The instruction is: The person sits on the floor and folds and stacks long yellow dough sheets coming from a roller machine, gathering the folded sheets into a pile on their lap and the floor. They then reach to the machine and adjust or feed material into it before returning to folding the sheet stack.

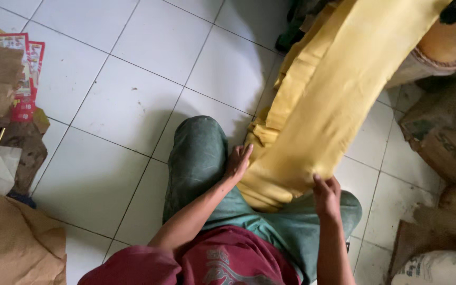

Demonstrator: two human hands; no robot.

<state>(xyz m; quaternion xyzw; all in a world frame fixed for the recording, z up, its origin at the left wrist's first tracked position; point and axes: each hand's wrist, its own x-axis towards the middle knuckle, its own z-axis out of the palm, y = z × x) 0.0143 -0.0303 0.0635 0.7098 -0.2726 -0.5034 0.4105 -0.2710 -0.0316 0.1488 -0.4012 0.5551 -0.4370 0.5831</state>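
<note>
Down between our knees the yellow cloth (317,105) piles in folds; our left hand (237,161) lies flat and open against it, our right hand (326,194) pinches its edge; boxes (442,134) crowd the right, papers (6,84) the left; open floor (127,105) ahead.

One long yellow fabric sheet (328,100); two bare hands, left hand (237,161) and right hand (327,194); one white filled sack (439,268) (partly cut off); one red printed paper packet (25,79); one crumpled brown paper sheet (14,243).

Dim, soft shadows, blurred edges
</note>
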